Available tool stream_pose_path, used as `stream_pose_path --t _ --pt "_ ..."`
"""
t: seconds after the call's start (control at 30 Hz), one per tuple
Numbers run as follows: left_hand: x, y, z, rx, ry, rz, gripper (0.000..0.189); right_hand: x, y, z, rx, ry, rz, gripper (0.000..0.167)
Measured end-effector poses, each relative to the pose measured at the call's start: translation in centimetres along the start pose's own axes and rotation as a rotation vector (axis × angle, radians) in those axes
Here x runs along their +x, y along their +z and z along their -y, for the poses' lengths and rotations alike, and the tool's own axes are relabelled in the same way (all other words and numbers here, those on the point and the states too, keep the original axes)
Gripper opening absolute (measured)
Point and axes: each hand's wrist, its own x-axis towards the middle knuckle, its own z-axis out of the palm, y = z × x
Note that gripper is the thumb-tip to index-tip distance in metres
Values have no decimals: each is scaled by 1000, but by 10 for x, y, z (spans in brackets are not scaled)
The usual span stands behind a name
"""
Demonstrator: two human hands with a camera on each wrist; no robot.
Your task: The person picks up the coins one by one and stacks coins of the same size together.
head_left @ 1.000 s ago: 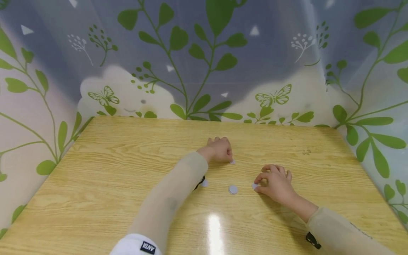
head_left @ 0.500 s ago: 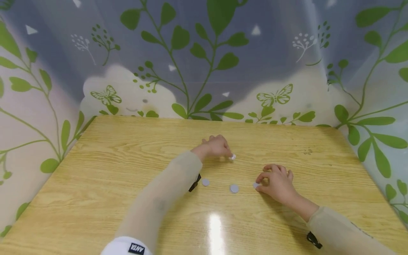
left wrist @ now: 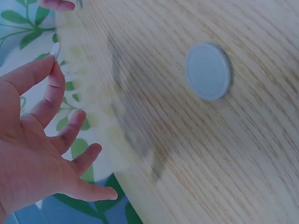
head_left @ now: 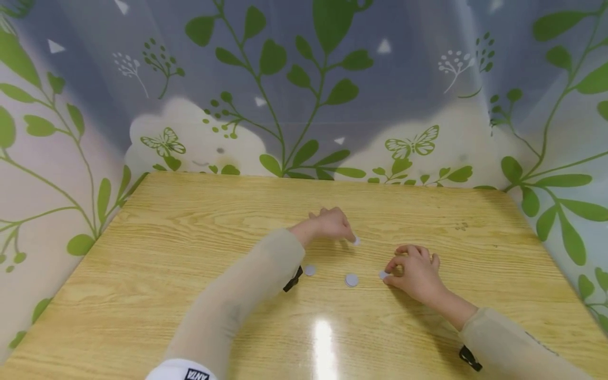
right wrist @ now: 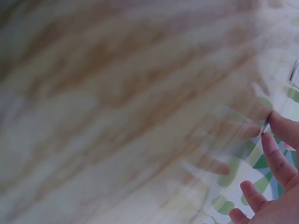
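In the head view my left hand (head_left: 332,224) is over the far middle of the table, pinching a small pale grey disc (head_left: 357,240). The left wrist view shows that disc (left wrist: 55,50) edge-on between thumb and index fingertips, the other fingers spread. Nearer and to the right, my right hand (head_left: 418,272) pinches another pale disc (head_left: 383,275) close over the tabletop. Its thin edge (right wrist: 265,125) shows between the fingertips in the right wrist view. A flat round disc (head_left: 351,279) lies between the hands, and another disc (head_left: 310,270) lies beside the left wrist.
The wood-grain table (head_left: 190,227) reaches back to a wall covering (head_left: 304,79) printed with green leaves and butterflies, which also rises at both sides. A black strap (head_left: 293,279) hangs under the left wrist, another strap (head_left: 470,359) under the right. Light glares off the table's front.
My left hand first lifts its disc a little, turning it, then shifts slightly right with it. My right hand stays nearly still with its disc. The head view drifts slightly.
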Motion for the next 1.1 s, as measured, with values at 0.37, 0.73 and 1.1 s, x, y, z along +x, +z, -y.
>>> stream_pose_path --t 0.37,0.73,1.1 --pt "2 13 -19 64 6 31 28 -1 -1 1 4 -13 -7 10" --pt "5 28 -36 156 -13 66 28 0 0 1 -10 -15 -4 9" --pt "5 43 -47 290 -18 63 16 1 -2 2 -6 -7 6 8"
